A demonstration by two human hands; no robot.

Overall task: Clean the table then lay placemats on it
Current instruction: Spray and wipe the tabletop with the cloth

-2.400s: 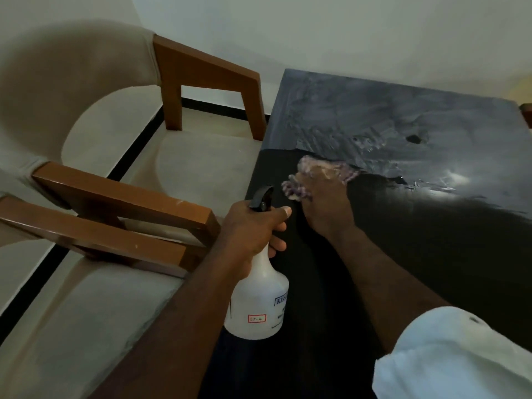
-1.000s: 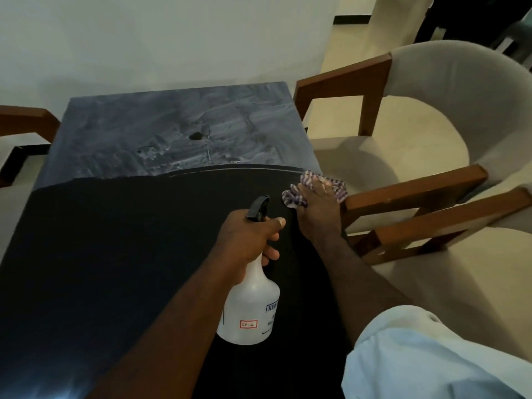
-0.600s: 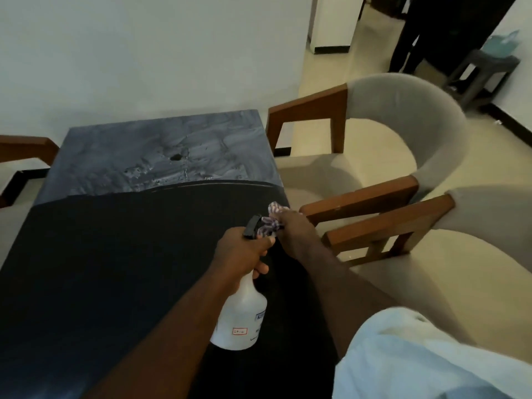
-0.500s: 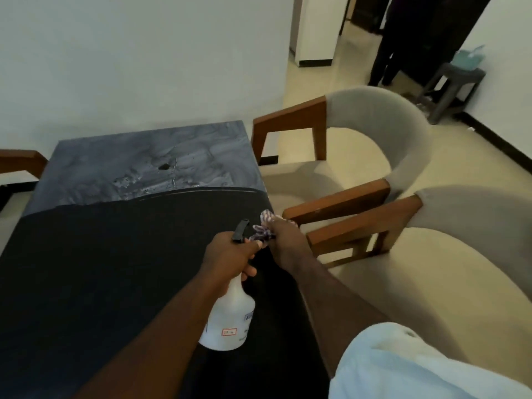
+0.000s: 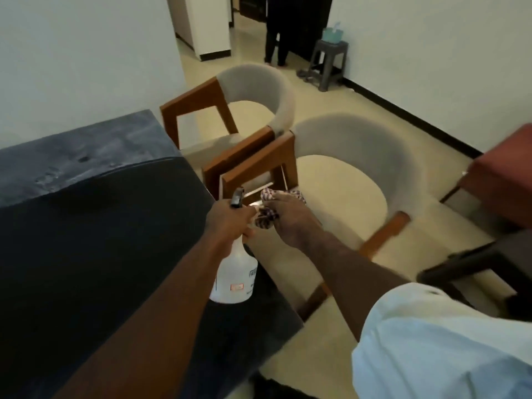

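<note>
The dark table (image 5: 95, 254) fills the left of the view; its far end is grey and streaked. My left hand (image 5: 229, 223) grips the neck of a white spray bottle (image 5: 234, 279) with a black trigger, held just above the table's right edge. My right hand (image 5: 290, 218) holds a checked cloth (image 5: 267, 217) bunched in its fingers, off the table's right side and over a chair. The cloth touches the bottle's nozzle area. No placemats are in view.
Two beige chairs with wooden arms (image 5: 354, 180) (image 5: 253, 110) stand along the table's right side. A red-topped piece of furniture (image 5: 506, 174) is at the right edge. Farther back a grey stool (image 5: 328, 63) carries a teal box, and a person's legs (image 5: 276, 36) stand in a doorway.
My right hand has taken the cloth from the table's middle to its right edge and then off it, beside the bottle. My view has swung to the right, toward the chairs.
</note>
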